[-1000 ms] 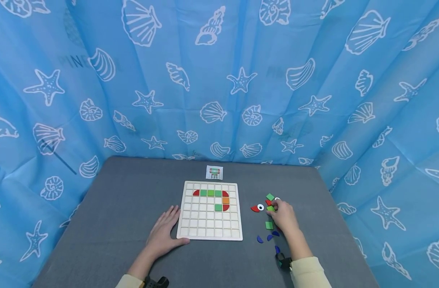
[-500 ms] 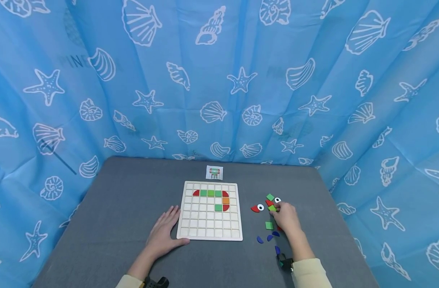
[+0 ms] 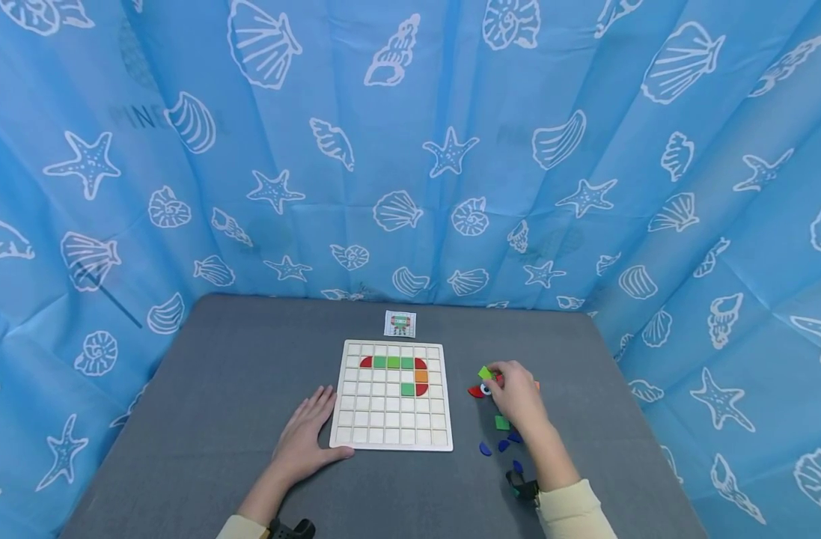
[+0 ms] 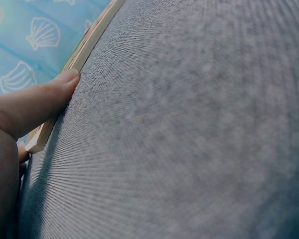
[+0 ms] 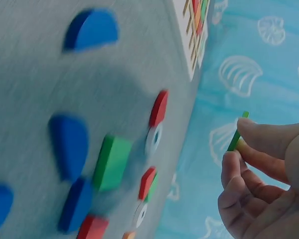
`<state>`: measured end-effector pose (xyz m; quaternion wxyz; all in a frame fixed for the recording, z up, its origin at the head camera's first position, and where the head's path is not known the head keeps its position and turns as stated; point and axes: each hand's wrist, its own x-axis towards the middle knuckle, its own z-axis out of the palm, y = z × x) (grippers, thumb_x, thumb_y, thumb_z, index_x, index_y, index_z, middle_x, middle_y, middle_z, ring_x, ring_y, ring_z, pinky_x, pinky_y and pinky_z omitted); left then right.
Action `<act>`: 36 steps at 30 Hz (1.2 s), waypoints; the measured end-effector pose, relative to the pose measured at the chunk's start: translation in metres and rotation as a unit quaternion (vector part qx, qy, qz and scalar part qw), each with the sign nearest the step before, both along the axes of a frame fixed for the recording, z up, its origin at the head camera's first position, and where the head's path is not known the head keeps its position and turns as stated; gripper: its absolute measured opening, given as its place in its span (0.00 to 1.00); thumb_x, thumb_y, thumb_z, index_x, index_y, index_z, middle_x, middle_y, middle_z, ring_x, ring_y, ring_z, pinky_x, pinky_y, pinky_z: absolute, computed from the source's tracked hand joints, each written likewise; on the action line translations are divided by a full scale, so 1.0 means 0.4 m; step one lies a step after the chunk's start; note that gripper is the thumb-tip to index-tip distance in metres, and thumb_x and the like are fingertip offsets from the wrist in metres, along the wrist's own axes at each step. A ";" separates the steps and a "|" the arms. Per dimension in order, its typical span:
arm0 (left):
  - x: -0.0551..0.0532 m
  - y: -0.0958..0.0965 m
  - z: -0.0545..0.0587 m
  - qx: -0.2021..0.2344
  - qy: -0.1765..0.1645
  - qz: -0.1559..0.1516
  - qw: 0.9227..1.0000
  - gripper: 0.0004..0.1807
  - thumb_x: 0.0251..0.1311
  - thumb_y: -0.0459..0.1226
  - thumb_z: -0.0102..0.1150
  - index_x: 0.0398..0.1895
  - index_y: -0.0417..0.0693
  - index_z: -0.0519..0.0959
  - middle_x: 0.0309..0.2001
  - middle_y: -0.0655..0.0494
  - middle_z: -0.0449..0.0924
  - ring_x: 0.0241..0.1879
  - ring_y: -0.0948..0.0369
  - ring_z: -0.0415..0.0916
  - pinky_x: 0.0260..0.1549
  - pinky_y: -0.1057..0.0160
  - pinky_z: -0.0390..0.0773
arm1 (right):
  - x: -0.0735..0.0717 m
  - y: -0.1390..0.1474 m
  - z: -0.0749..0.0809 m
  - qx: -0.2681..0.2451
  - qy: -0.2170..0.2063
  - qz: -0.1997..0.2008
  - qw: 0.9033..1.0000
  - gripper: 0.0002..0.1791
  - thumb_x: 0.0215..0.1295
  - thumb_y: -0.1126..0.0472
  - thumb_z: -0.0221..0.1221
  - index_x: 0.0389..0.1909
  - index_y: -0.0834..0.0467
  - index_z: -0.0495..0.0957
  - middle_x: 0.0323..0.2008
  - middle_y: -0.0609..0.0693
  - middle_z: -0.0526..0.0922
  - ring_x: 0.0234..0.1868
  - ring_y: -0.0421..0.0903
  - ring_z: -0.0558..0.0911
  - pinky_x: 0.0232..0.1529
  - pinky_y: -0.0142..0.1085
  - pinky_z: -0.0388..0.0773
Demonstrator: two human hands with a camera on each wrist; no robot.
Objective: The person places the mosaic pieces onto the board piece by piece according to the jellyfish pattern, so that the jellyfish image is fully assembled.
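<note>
**RIGHT HAND: PINCH ON LIGHT GREEN TILE**

My right hand [image 3: 518, 393] pinches the light green tile [image 5: 237, 132] between thumb and forefinger; my other fingers curl beneath. In the right wrist view the tile stands nearly edge-on, its thin, flat profile running from 1 o'clock to 7 o'clock. Fingertips cover part of its outline, so I cannot tell a long axis.

Tile location: raised above the grey, ribbed table cloth [image 3: 248, 359], just short of 3 o'clock from the board [image 3: 383, 434]. Near it lie a white disc [image 5: 154, 138] with a dark centre and a red piece [image 5: 159, 108] with a curved edge. At 4 o'clock from the board: smooth blue half-rounds [image 5: 94, 31] and, just beside them, a green square [image 5: 112, 162].

My left hand [image 3: 305, 430], at 8 o'clock, has its fingers extended along the board's side, thumb against the near edge. The board is pale, square and gridded. A printed card [image 3: 400, 323] lies at 12 o'clock.
</note>
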<state>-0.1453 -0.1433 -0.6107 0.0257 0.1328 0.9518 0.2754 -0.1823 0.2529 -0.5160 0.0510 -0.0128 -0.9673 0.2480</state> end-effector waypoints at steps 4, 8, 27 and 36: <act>0.000 0.000 0.002 0.000 -0.004 -0.001 1.000 0.65 0.43 0.74 0.64 0.79 0.44 0.59 0.80 0.48 0.54 0.80 0.48 0.47 0.77 0.46 0.50 | -0.005 -0.048 0.008 0.005 0.006 0.014 1.000 0.16 0.64 0.61 0.69 0.51 0.62 0.84 0.46 0.57 0.82 0.37 0.48 0.82 0.36 0.44 0.83; 0.002 0.000 0.001 0.004 -0.001 0.000 1.000 0.65 0.43 0.73 0.65 0.78 0.44 0.59 0.79 0.48 0.54 0.80 0.48 0.48 0.77 0.45 0.50 | -0.007 -0.090 0.014 0.013 0.009 0.027 1.000 0.17 0.63 0.60 0.69 0.52 0.60 0.84 0.48 0.55 0.82 0.37 0.45 0.82 0.34 0.40 0.82; -0.002 -0.002 0.006 -0.001 -0.012 -0.009 1.000 0.65 0.44 0.74 0.63 0.79 0.44 0.58 0.80 0.48 0.52 0.80 0.49 0.46 0.78 0.45 0.48 | -0.039 -0.224 0.012 0.010 0.011 0.118 0.993 0.13 0.61 0.60 0.71 0.47 0.53 0.87 0.44 0.50 0.83 0.33 0.40 0.79 0.30 0.35 0.76; 0.001 -0.005 -0.002 0.001 -0.001 -0.007 1.000 0.65 0.44 0.74 0.64 0.79 0.44 0.59 0.80 0.48 0.54 0.80 0.49 0.47 0.77 0.44 0.50 | -0.055 -0.269 -0.022 0.022 0.011 0.171 0.985 0.14 0.61 0.59 0.71 0.48 0.54 0.87 0.43 0.49 0.84 0.33 0.40 0.77 0.31 0.34 0.76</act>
